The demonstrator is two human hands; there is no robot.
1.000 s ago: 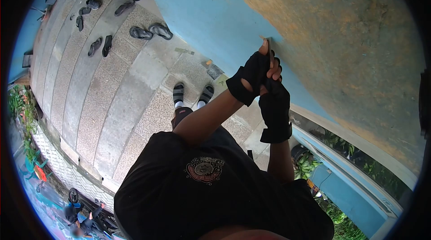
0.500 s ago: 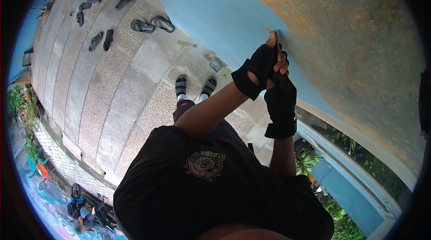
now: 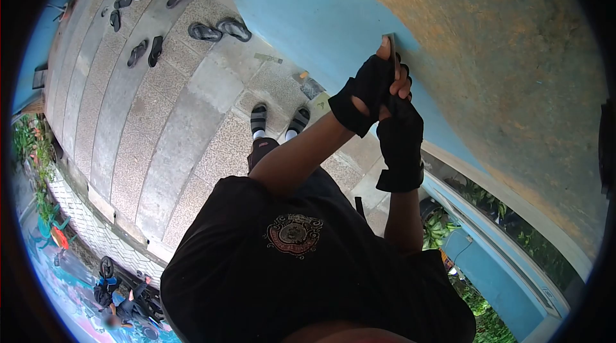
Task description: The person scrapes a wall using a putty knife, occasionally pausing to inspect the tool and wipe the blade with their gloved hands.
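Note:
Both hands wear black fingerless gloves and are raised together against a wall (image 3: 308,16) of blue paint with a large bare brownish patch. A thin flat scraper (image 3: 393,48), seen nearly edge-on, touches the wall near the patch's border. My left hand (image 3: 375,83) is closed on it, thumb along the blade and fingers around the other side. Just below, my right hand (image 3: 401,131) is closed at the scraper's lower end, touching the left hand. The gloves and fingers hide the handle.
Several sandals (image 3: 204,32) lie on the tiled floor (image 3: 173,144). A small dark block (image 3: 311,88) lies by the wall's foot near my feet (image 3: 258,121). A window frame (image 3: 494,247) and plants are at the lower right. A person (image 3: 122,301) is by a motorbike at the lower left.
Both hands and the scraper have shifted slightly up and left along the wall. The grip looks the same, and the view has moved a little.

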